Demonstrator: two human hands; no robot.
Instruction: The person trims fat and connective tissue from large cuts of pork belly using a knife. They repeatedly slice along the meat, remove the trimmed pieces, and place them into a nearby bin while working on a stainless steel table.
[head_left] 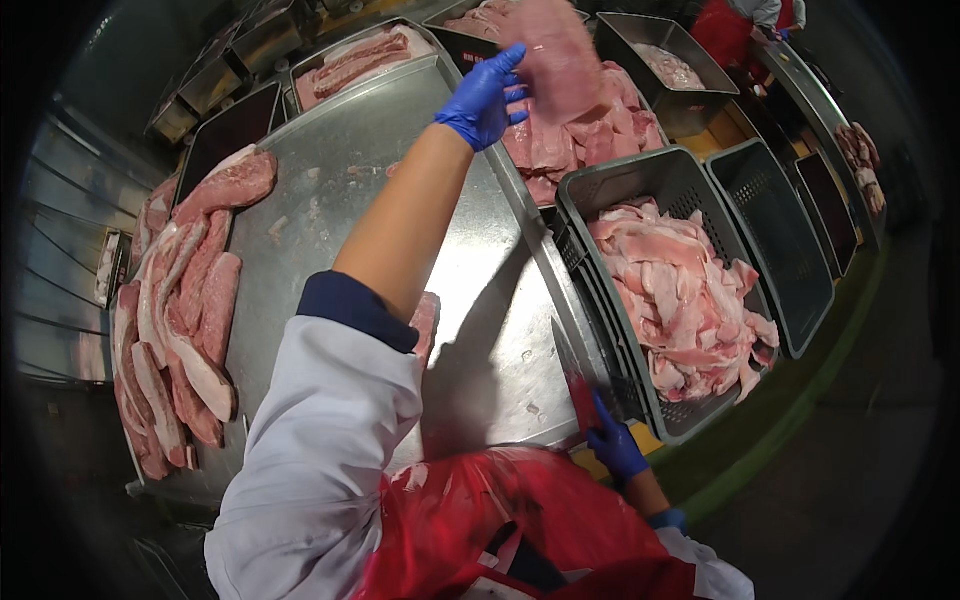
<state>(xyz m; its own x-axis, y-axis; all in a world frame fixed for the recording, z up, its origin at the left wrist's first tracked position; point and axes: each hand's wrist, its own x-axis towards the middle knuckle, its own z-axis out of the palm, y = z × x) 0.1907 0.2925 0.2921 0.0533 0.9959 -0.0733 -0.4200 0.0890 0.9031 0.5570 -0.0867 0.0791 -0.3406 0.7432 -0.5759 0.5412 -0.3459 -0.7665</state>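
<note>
One crate (645,178) of trimmings (682,295), one blurred slab (562,68)

Pink meat (562,70), blue glove (482,100)

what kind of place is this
Probably a meat-cutting or processing room: strips of raw meat lie on a metal worktable, a dark perforated crate is heaped with pale meat trimmings, and the gloved right hand holds a red-handled knife.

From my feed, I see light glaring off a metal table (330,170). Past its left edge stand pale, dark-lined panels (65,255); beyond its right edge, a green strip (800,400) borders dark floor (820,485).
</note>
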